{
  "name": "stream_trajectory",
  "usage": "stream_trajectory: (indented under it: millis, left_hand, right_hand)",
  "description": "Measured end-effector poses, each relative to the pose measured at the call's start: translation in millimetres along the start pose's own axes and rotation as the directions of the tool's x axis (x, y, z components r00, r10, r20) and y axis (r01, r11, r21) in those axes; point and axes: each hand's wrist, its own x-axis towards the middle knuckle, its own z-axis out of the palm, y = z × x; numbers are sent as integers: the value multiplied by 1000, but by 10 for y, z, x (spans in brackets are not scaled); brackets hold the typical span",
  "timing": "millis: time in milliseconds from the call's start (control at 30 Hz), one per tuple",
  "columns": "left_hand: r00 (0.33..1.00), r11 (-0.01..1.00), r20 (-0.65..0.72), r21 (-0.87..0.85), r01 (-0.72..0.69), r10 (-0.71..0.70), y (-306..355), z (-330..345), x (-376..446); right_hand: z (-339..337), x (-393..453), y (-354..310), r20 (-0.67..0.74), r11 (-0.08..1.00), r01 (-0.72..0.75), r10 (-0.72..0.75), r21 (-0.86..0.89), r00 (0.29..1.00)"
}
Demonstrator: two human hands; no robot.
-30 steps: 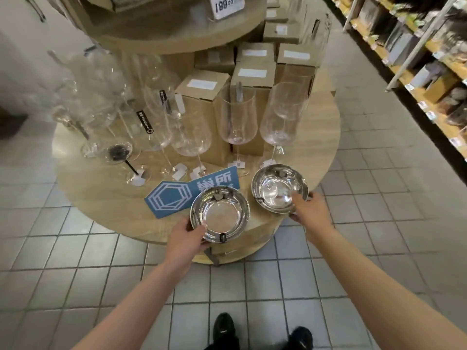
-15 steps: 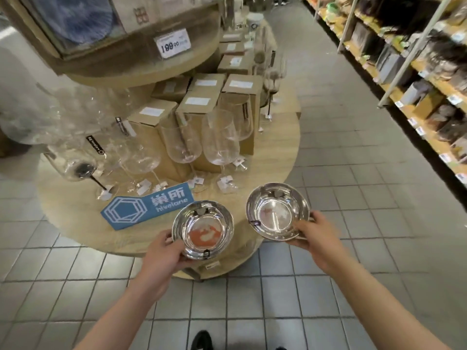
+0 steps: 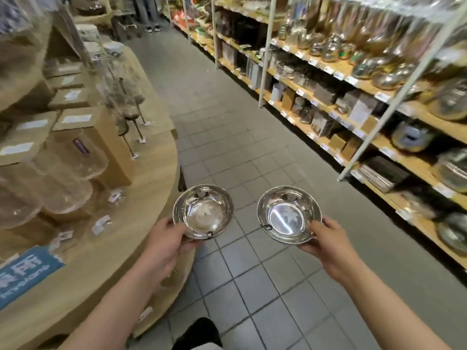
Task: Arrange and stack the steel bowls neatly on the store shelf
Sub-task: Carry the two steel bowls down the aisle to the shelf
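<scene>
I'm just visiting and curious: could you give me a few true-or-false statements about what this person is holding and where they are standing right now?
1. Each hand holds one steel bowl. True: the left hand grips the left bowl, the right hand grips the right bowl.
2. The two bowls are stacked together. False: they are apart, side by side.
3. Both bowls rest on the round wooden table. False: they are held over the tiled floor, beside the round table.
4. Long shelves of goods run along the right. True.
</scene>
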Motion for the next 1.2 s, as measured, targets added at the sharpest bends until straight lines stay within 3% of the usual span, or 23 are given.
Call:
stream_trajectory:
  millis: [200,467,667,1000,1200]
  left_hand:
    - [990,995,143,101,-21,7,282,645,573]
    - [972,995,234,88,-45,23,911,1459,1557]
    - [959,988,282,144,-52,9,1486,2053,2255]
    - [947,973,316,230,-25,-50,1889,3290,3331]
    - [971,979,235,205,-8,-41,2426,4194,3955]
  right_hand:
    - [-336,277,-189,-83,999,19,-16,42,996]
    - [-334,1127,-684,-225,988,48,-14,147,974]
    - [-322,1712,-1165,-249,978,41,12,206,968]
    - [-687,3035,-1707,-235,970,30,28,242,972]
    - [-1000,4248,-2360,-235,976,33,19,217,972]
